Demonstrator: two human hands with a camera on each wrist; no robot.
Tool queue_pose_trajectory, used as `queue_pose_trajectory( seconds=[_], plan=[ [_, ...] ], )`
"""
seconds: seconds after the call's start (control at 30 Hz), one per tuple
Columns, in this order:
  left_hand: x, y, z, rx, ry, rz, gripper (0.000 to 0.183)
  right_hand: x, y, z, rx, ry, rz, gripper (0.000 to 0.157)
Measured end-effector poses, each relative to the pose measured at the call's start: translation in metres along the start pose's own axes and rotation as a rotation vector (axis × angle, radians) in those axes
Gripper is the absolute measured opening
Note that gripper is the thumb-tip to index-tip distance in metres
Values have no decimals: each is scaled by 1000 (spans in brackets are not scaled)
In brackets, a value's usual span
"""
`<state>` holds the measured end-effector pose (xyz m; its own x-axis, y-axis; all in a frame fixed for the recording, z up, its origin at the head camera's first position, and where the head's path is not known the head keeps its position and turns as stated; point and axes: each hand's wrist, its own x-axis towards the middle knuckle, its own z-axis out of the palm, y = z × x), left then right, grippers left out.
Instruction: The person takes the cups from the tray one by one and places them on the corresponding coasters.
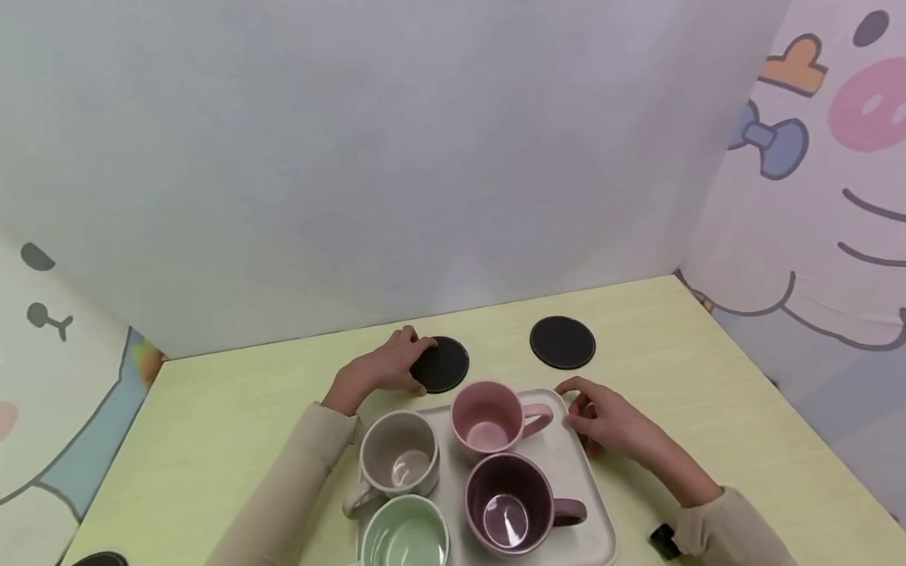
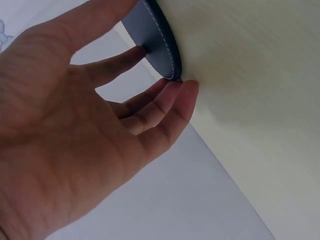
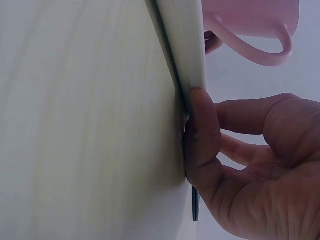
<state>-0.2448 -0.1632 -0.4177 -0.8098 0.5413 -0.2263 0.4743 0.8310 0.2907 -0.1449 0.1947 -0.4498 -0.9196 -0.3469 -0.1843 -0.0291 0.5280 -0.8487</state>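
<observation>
Pale tray (image 1: 564,545) lies nearest on the surface (image 1: 231,425), the right hand (image 1: 606,417) gripping its far right corner. Just beyond the pink mug (image 1: 487,422), the left hand (image 1: 388,366) holds a round black coaster (image 1: 446,366) by its left side, partly hiding the rim, so any lift is unclear.

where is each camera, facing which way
Head: on the head, facing forward-down at a pale rectangular tray; left hand, right hand, beige sleeves show.
Left wrist: worn there, facing that hand and a round black coaster.
Right wrist: worn there, facing that hand at the tray's edge.
Head and right wrist share a glossy pink mug.
</observation>
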Motion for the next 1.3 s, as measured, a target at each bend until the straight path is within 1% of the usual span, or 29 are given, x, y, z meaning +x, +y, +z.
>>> queue_pose_trajectory(
  seconds=[0.17,0.3,0.4,0.53,0.67,0.87,1.07,1.17,1.3],
  plan=[
    [6,-1,1,-7,37,61,78,0,2,-2,-10,14,-9,38],
    [11,1,3,-23,53,95,76,1,4,-1,-6,-3,-13,38],
    [16,7,3,-14,40,81,76,0,4,0,-4,-8,-13,38],
    [25,19,1,27,17,62,76,-2,1,-3,-8,5,-20,38],
    [31,29,0,50,4,63,74,-1,0,-4,-5,-1,-27,37],
    [38,35,1,50,-24,77,74,-2,2,-2,-4,-10,-35,36],
    [45,36,0,48,-17,103,75,-2,0,0,0,-9,-37,37],
    [47,33,0,48,-29,114,76,-2,0,0,-4,-9,-30,37],
    [49,24,-3,40,-43,149,78,-1,-1,-1,-12,-10,-28,37]
  ],
)
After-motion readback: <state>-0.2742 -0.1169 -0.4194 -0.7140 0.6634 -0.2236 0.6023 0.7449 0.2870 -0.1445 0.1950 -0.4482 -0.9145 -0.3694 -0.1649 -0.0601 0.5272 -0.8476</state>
